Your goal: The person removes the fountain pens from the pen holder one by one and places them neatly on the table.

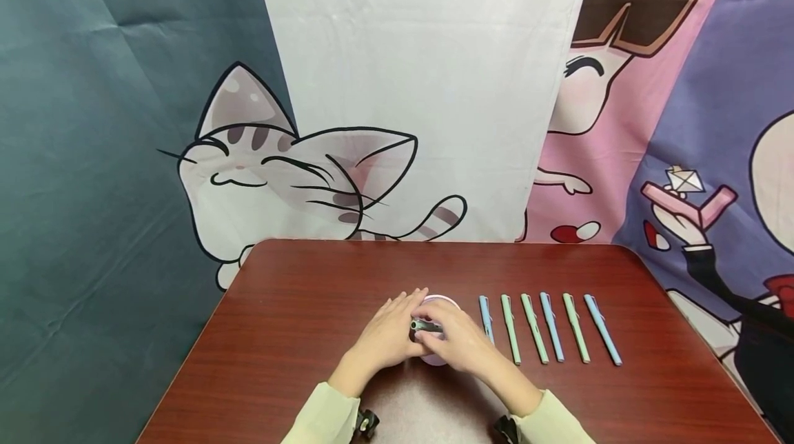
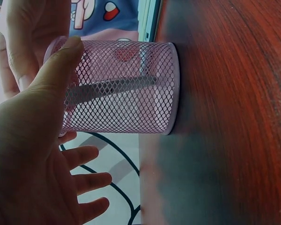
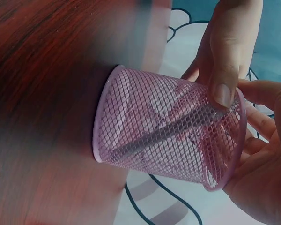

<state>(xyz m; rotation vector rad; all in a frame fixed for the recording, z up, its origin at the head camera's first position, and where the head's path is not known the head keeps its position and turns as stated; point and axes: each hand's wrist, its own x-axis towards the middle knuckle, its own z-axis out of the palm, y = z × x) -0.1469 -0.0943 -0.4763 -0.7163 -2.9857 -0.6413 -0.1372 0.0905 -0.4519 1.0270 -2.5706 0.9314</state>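
Observation:
A pink-purple mesh pen holder [image 2: 117,112] stands upright on the table between both hands. My left hand [image 1: 389,334] grips its side near the rim. The thumb lies against the mesh, and the other fingers reach past the far side in the left wrist view. Inside, a dark pen [image 3: 164,133] leans with its lower end at the base. Its upper end, with a pale green ring, shows at the mouth in the head view. My right hand [image 1: 459,337] curves over the mouth, thumb and forefinger on either side of that upper end.
To the right of the holder, a row of several light blue pens [image 1: 602,329] and light green pens [image 1: 575,328] lies on the dark red wooden table [image 1: 279,334]. Behind the table hangs a cartoon-printed curtain [image 1: 434,85].

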